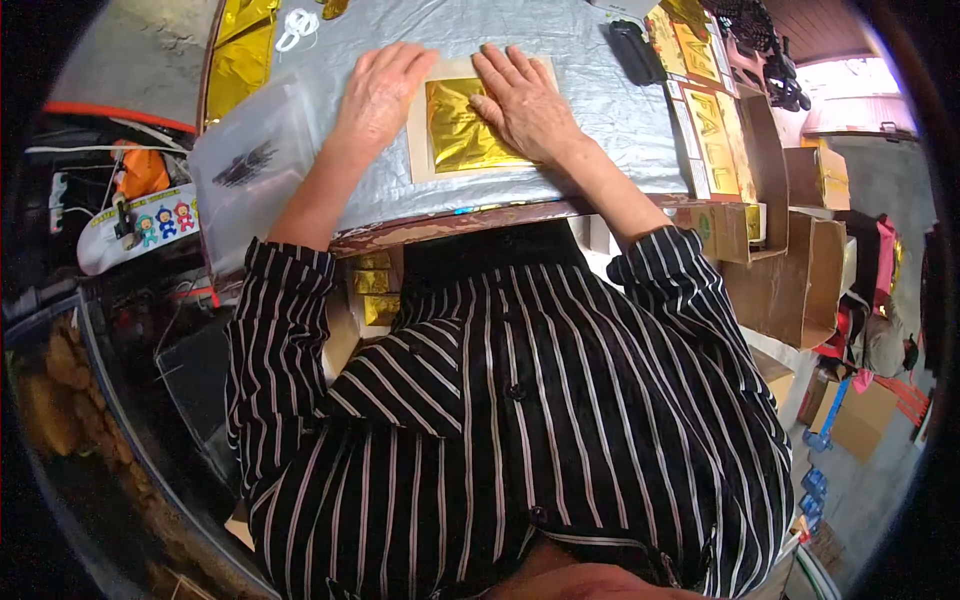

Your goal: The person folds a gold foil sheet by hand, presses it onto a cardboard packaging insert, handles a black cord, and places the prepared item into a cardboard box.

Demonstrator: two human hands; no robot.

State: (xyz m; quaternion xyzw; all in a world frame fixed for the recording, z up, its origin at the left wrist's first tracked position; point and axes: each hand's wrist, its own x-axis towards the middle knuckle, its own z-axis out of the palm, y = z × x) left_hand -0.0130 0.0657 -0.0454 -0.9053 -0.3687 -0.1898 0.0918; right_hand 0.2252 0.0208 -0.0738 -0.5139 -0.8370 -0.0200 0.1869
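Observation:
A square of shiny gold foil (470,145) lies on a larger cream sheet of paper or card (421,160), on the silver-covered table. My right hand (528,108) rests flat across the foil's right side and the sheet, fingers spread and pointing away from me, with the thumb on the foil. At the sheet's left edge is my left hand (385,92), palm down with its fingers stretched out and holding nothing visible. Whether its fingertips touch the sheet or only the table, I cannot tell.
A translucent plastic bin (240,170) stands left of the table, near gold foil material (238,70). White string (297,30) lies at the back. A black tray (635,53) and printed gold-and-red packaging (715,140) are right, beside cardboard boxes (775,285).

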